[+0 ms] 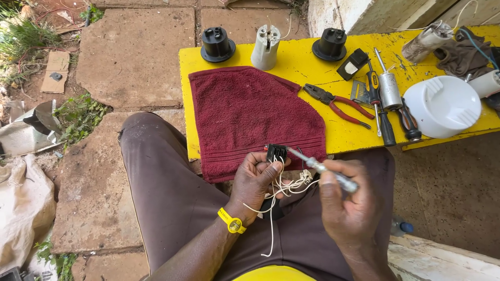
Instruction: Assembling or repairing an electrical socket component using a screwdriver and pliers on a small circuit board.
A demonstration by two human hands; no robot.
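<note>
Head view: left hand point(255, 179) pinching black connector point(276, 152), wires point(284, 186) trailing; right hand point(348, 205) gripping screwdriver point(323, 168), tip at connector's right side.

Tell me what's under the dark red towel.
The dark red towel lies on the yellow bench and hangs over its front edge toward the knees. Yellow board shows all around it; whatever is beneath the cloth is covered and cannot be seen.
</note>
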